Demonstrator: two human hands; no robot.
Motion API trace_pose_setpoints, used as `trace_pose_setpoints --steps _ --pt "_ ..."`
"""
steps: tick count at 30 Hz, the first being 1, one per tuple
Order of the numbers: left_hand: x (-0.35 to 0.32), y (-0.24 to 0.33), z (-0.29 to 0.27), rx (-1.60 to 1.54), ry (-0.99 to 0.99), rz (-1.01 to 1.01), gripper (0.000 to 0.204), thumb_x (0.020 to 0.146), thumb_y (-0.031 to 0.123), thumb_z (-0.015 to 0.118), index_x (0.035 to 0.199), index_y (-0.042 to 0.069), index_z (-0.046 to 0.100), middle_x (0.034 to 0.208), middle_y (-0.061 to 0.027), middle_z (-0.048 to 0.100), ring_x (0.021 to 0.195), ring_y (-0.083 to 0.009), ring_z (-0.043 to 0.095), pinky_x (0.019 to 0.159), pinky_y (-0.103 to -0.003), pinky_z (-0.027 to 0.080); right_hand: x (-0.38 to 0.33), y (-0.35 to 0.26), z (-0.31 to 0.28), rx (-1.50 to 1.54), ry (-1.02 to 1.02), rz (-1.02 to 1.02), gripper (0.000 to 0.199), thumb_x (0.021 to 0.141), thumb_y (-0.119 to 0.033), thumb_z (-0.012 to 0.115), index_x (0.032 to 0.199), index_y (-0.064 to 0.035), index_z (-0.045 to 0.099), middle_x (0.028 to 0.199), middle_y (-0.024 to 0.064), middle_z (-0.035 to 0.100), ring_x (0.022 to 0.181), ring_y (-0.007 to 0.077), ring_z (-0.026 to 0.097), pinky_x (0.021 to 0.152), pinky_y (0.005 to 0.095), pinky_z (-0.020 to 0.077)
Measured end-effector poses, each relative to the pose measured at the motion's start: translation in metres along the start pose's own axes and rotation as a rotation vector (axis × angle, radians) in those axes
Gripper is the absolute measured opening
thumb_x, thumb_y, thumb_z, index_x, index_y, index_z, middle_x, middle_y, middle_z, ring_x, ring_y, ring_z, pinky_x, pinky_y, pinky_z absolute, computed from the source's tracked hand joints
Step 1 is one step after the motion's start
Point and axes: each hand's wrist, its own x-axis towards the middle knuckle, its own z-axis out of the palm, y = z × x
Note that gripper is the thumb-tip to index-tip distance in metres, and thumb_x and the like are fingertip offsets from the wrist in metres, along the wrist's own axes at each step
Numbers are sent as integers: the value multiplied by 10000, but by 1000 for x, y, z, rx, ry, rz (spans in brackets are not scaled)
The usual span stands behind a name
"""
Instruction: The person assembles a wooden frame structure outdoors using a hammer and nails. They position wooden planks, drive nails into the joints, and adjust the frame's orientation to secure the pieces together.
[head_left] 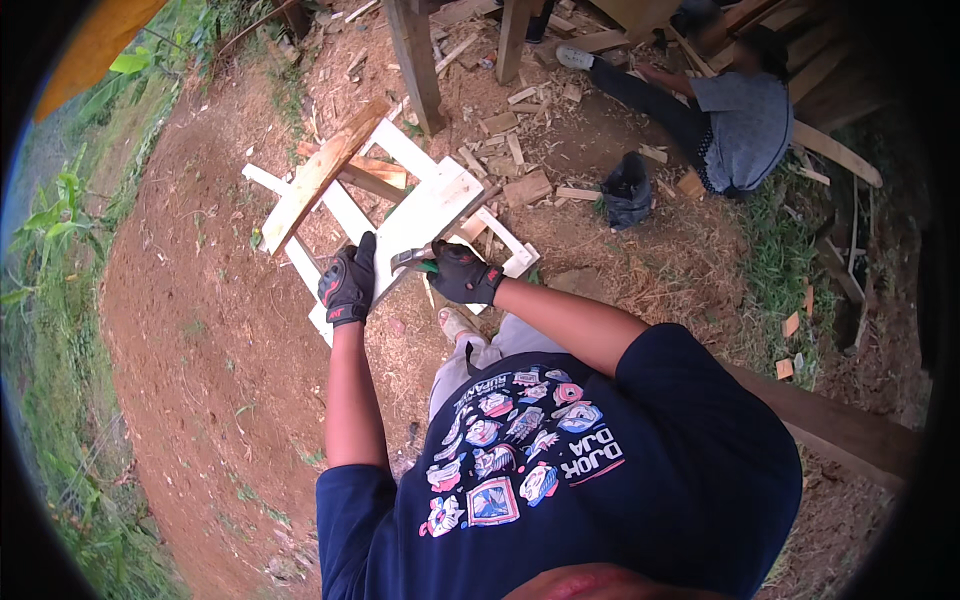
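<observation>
A small wooden bench-like frame (345, 212) of pale slats stands on the ground in front of me, with a wide pale board (425, 215) across its near part and a thicker brown-edged plank (325, 178) across its far left. My left hand (347, 285), in a black glove, grips the near left edge of the wide board, thumb on top. My right hand (463, 272), also gloved, is closed round a green-handled tool (408, 259). Its grey metal head lies against the board's near edge; its exact kind is unclear.
A person (735, 120) sits on the ground at the far right beside a black plastic bag (627, 190). Wood offcuts (528, 188) litter the dirt near wooden posts (415, 65). A timber beam (830, 425) runs along my right; green plants (60, 230) edge the left.
</observation>
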Motion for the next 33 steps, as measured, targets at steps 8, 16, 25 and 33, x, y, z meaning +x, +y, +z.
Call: trace_pose_setpoints --steps 8,16,25,33 --pt "12 -2 12 -183 406 285 671 978 532 691 1381 1 620 1281 -238 688 1206 -403 660 1037 -495 507 -32 31 -3 -106 271 -242 307 1001 -239 589 1253 -63 607 1090 205 656 986 411 699 852 526 552" --pt "28 9 10 -269 276 923 352 1033 75 511 1349 41 662 1382 -219 663 1295 -411 626 1128 -504 488 -131 61 -72 -19 213 348 385 998 -358 639 1264 -80 628 1002 220 739 968 456 717 837 532 561" --pt "14 59 13 -517 54 849 326 968 212 700 1257 62 706 1377 -172 683 1265 -391 651 1114 -479 496 -199 95 -64 33 491 777 347 982 -409 719 1016 -65 689 814 127 686 719 266 662 686 453 516" --pt "3 68 14 -294 218 862 414 970 334 710 1288 75 651 1388 -185 636 1303 -401 590 1124 -517 445 -189 91 -70 68 436 868 424 966 -456 701 1057 -42 711 938 209 731 910 403 711 815 494 523"
